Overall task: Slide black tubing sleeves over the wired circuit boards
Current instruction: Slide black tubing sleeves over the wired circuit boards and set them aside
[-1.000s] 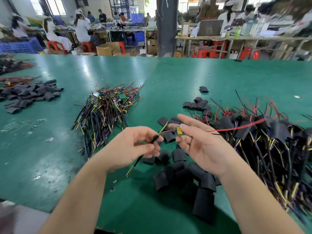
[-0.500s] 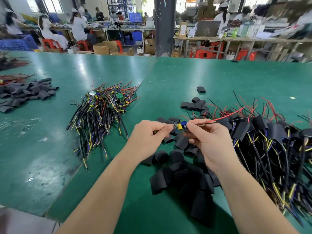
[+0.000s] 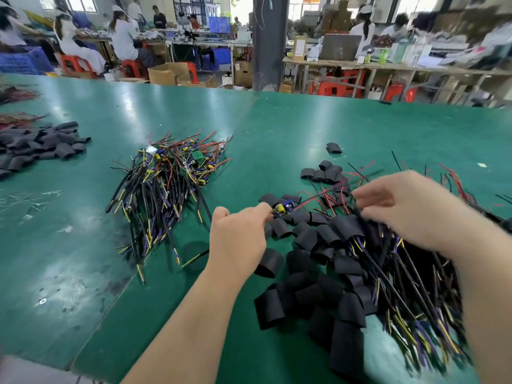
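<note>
You are sitting somewhere in the middle of the job, by my reading. A heap of sleeved boards (image 3: pixel 401 286) is lying under your right arm, while a pile of bare wired boards (image 3: pixel 166 184) is waiting on the green table (image 3: pixel 304 120) to your left, so plenty is left. The piece in hand is not yet sleeved.

Your left hand (image 3: pixel 238 239) is pinching a small circuit board (image 3: pixel 282 208) between thumb and fingertip, just above the loose black sleeves (image 3: pixel 304 275) (yellow and blue parts are showing on it, quite bare). Its red wire (image 3: pixel 318 194) is trailing off toward your right hand (image 3: pixel 410 209), which is hovering over the tangle with fingers loosely spread. It is blurred, and I cannot tell whether it is catching a wire or a sleeve.
</note>
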### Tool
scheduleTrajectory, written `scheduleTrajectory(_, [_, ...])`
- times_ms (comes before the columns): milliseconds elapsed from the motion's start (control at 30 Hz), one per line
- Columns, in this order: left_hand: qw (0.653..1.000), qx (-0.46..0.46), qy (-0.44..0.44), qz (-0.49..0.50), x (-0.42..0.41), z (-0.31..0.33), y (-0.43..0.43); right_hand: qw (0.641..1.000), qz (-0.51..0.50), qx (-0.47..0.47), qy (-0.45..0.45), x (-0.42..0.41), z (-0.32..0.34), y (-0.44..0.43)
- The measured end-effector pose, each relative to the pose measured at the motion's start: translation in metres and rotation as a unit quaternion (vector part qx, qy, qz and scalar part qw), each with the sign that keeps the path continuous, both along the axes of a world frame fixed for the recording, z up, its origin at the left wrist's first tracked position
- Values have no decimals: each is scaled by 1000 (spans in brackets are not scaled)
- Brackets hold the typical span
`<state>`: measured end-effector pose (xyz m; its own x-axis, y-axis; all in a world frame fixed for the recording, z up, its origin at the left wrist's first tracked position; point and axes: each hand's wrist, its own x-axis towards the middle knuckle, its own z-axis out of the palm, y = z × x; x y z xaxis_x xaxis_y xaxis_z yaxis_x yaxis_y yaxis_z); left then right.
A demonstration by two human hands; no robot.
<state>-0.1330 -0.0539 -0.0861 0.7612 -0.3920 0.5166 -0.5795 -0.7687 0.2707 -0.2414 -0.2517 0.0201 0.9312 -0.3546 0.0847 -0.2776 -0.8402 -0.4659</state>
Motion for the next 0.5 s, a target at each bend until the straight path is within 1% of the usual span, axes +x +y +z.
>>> scheduleTrajectory(67, [1000,-21,8,22,4,-2,1,995,-6,-92,48,21,13,-7])
scheduleTrajectory(133, [999,-28,-9,33,5,-5,2,984,-11,-147,96,55,14,-11])
scheduleTrajectory(233, [998,-37,-22,46,4,-8,6,963,1,-220,157,100,-13,-16])
scheduleTrajectory(267, [998,-35,-21,48,4,-10,6,957,8,-237,166,108,-26,-20])
scheduleTrajectory(367, [998,-35,-17,51,7,-13,8,954,18,-235,187,118,-58,-32])
scheduleTrajectory(500, [998,-39,-27,48,7,-12,7,946,29,-256,197,128,-63,-41])
